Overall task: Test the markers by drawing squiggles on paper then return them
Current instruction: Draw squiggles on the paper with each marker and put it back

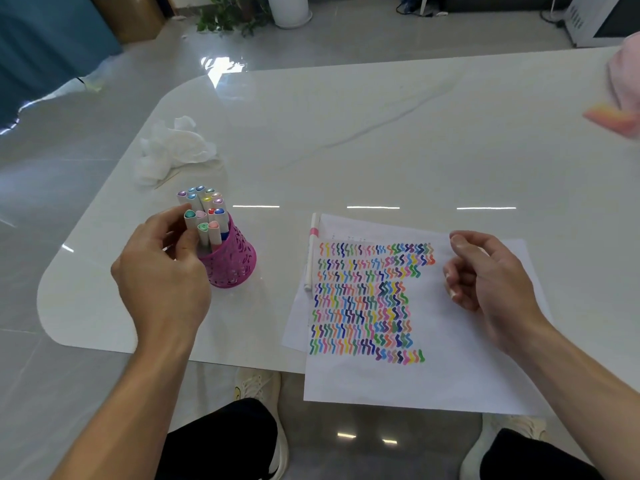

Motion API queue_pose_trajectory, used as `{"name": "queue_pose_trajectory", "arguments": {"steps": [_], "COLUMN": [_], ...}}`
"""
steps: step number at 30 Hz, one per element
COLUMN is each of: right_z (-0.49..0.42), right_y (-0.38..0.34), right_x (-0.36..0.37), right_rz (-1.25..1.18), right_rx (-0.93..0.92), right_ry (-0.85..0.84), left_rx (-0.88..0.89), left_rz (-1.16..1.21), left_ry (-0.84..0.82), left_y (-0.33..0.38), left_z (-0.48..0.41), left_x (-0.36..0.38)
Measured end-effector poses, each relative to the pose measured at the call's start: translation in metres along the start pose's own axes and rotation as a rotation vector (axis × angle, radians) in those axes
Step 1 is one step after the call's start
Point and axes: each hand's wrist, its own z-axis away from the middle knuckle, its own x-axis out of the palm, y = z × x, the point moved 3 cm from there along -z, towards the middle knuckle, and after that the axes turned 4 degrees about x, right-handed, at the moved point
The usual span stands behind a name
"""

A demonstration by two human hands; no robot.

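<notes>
At cup [235, 263]: left hand [162, 282] pinches teal marker [190, 220], right hand [491, 282] slack, empty.
Keep it vertical, off other markers [207, 199].

Counted: markers [204, 216] standing in the pink cup [235, 268], about 14 by caps; caps overlap, so not exact. Cups: 1. Loose marker [313, 251] lying on the desk [346, 133]: 1. Paper sheets [450, 375]: 2, stacked. Squiggle rows [363, 303]: 9, last one short. Crumpled tissue heap [173, 147]: 1. Hands: 2, left [162, 278], right [485, 278].
</notes>
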Motion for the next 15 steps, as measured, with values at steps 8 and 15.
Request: {"name": "queue_pose_trajectory", "arguments": {"steps": [8, 15], "right_z": [-0.001, 0.0], "right_y": [0.002, 0.002], "right_x": [-0.001, -0.002], "right_rz": [0.006, 0.017], "right_rx": [-0.008, -0.004], "right_ry": [-0.011, -0.007], "left_rx": [0.285, 0.669], "left_rz": [0.013, 0.001], "left_ry": [0.079, -0.049], "left_y": [0.017, 0.053], "left_z": [0.008, 0.042], "left_x": [0.0, 0.027]}}
